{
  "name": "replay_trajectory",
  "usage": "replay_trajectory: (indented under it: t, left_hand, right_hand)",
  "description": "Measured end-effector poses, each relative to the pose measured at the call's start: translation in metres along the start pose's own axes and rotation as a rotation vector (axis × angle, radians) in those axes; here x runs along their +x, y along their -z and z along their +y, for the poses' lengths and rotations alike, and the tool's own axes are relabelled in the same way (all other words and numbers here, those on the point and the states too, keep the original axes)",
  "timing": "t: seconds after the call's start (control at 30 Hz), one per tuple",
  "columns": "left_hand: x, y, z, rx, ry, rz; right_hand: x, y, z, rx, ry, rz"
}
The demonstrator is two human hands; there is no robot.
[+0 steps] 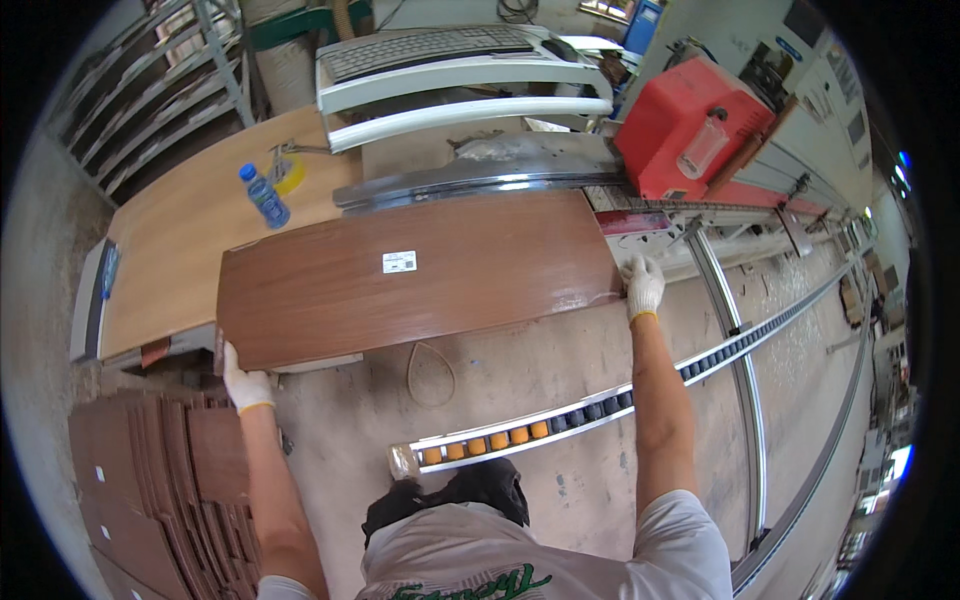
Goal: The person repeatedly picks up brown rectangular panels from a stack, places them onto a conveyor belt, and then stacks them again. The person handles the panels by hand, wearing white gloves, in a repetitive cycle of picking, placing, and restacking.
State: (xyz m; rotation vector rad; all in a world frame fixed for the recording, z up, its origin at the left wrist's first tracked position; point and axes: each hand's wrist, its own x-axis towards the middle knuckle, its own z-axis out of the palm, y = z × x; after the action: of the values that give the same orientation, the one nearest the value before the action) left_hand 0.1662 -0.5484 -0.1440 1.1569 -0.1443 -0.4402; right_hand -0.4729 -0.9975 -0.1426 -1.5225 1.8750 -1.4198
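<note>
A long brown wood-grain board (470, 275) with a small white label (399, 262) lies across in front of me, its far edge near a steel fence bar (490, 186). My left hand (246, 380), in a white glove, is closed on the board's near left corner. At the right end my right hand (643, 284), gloved too, has its fingers curled at the board's near right corner. Part of the light wood tabletop (160, 270) lies under the board's left side. The fingertips under the board are hidden.
A stack of brown boards (165, 480) stands at lower left. A roller track (500, 437) runs across close to my body. A red machine housing (695, 130) sits far right. On the tabletop are a water bottle (264, 197) and yellow tape (288, 175); a keyboard (430, 53) is behind.
</note>
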Motion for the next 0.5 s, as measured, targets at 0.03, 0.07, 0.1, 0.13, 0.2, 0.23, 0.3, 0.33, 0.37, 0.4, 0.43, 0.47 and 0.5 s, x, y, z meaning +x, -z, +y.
replay_trajectory:
  t: [0.03, 0.07, 0.1, 0.13, 0.2, 0.23, 0.3, 0.33, 0.37, 0.4, 0.43, 0.47, 0.5]
  left_hand:
    - [-0.005, -0.015, -0.008, 0.07, -0.04, 0.024]
    - [-0.009, -0.027, -0.014, 0.148, 0.006, 0.022]
    - [-0.013, -0.039, -0.022, 0.098, 0.076, 0.014]
    - [-0.016, -0.048, -0.029, 0.176, 0.123, 0.021]
    - [-0.026, -0.061, -0.043, 0.679, -0.028, -0.073]
    - [-0.03, -0.065, -0.046, 0.696, -0.084, -0.158]
    - [-0.035, -0.068, -0.045, 0.429, -0.018, -0.26]
    - [-0.036, -0.07, -0.042, 0.401, 0.038, -0.303]
    - [-0.035, -0.069, -0.035, 0.228, 0.187, -0.288]
    - [-0.033, -0.07, -0.028, 0.032, 0.323, -0.195]
    - [-0.029, -0.07, -0.02, -0.09, 0.382, -0.188]
    - [-0.025, -0.073, -0.014, -0.178, 0.439, -0.083]
    - [-0.02, -0.079, -0.01, -0.085, 0.436, -0.198]
  right_hand:
    - [-0.01, -0.002, -0.002, -0.055, -0.009, 0.252]
    - [-0.03, -0.007, -0.012, 0.059, -0.216, 0.341]
    - [-0.062, -0.008, -0.024, 0.102, -0.379, 0.237]
    - [-0.092, -0.005, -0.04, 0.091, -0.567, 0.029]
    - [-0.161, -0.06, -0.089, 0.29, -0.465, -0.11]
    - [-0.187, -0.088, -0.113, 0.375, -0.411, -0.149]
    - [-0.213, -0.14, -0.148, 0.558, -0.553, 0.041]
    - [-0.213, -0.149, -0.151, 0.602, -0.585, 0.151]
    - [-0.211, -0.16, -0.152, 0.635, -0.623, 0.195]
    - [-0.2, -0.163, -0.148, 0.679, -0.606, 0.285]
    - [-0.192, -0.164, -0.142, 0.703, -0.604, 0.311]
    - [-0.182, -0.161, -0.134, 0.716, -0.644, 0.258]
    - [-0.174, -0.154, -0.125, 0.747, -0.623, 0.263]
